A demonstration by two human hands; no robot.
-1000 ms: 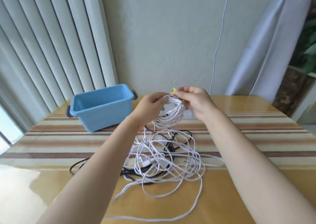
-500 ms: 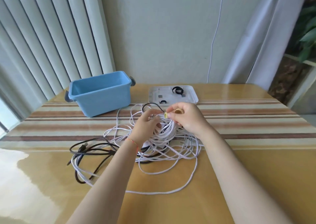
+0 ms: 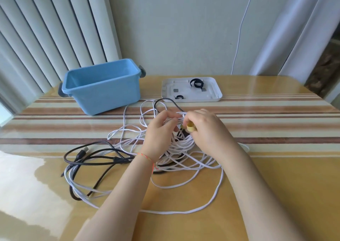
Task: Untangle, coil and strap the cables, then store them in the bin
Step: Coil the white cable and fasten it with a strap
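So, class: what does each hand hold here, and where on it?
The left hand grips the white cable bundle at its top loops. The right hand pinches a yellow strap at that same spot.

Both forearms bare, no sleeves in view. Left wrist [image 3: 147, 157] has a thin braided string bracelet [image 3: 146, 156], orange-red w/ bits of yellow, loose end hanging down. Left hand [image 3: 159, 133] & right hand [image 3: 204, 128]: no rings, no watch visible.

Glossy striped table [image 3: 257, 123], vertical blinds [image 3: 46, 38], pale wall [image 3: 174, 29], curtain [image 3: 294, 29]
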